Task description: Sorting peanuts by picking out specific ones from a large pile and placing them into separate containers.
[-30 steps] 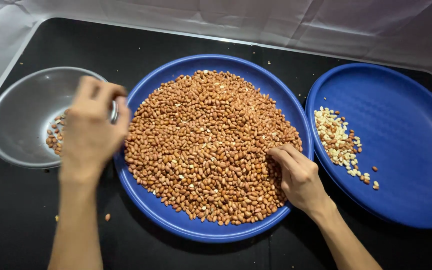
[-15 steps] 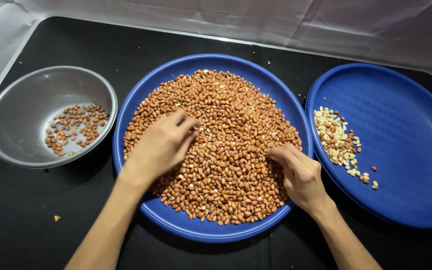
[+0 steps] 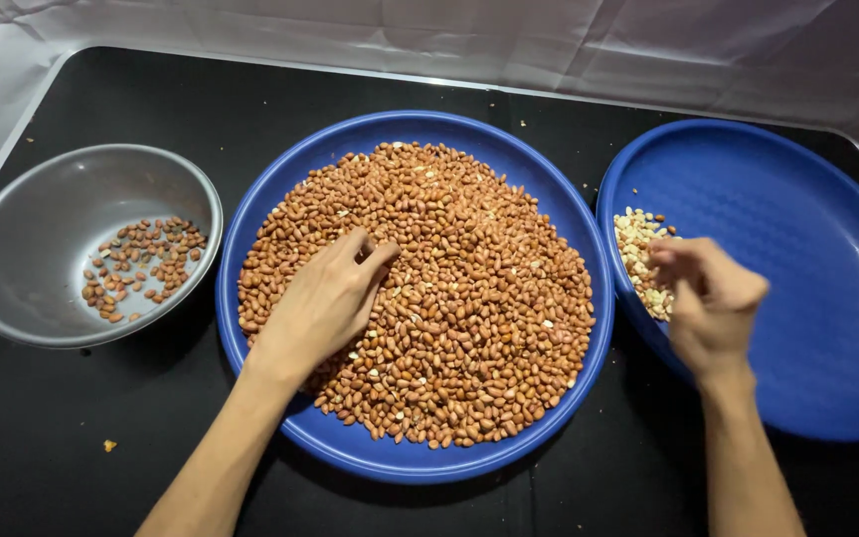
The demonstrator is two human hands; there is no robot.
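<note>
Head view: the left hand (image 3: 325, 298) is laid with released fingers on the peanuts (image 3: 449, 288) heaped in the middle blue plate (image 3: 280, 199). At three o'clock, the right hand (image 3: 708, 298) is held clenched above the pale kernels (image 3: 638, 249); whether anything is pinched cannot be told. Nuts could be scattered onto the table (image 3: 101, 477) by a careless sweep.

One head camera looks steeply down, close over the black table (image 3: 569, 507).

So the whole scene is set on a black table (image 3: 569, 109), matte and a bit dusty, with a thin pale edge running along its far side and left corner. Behind it, a crumpled white sheet (image 3: 469, 40) is hung or draped as a backdrop, creases everywhere. Soft overhead light is cast, shadows kept faint.
</note>
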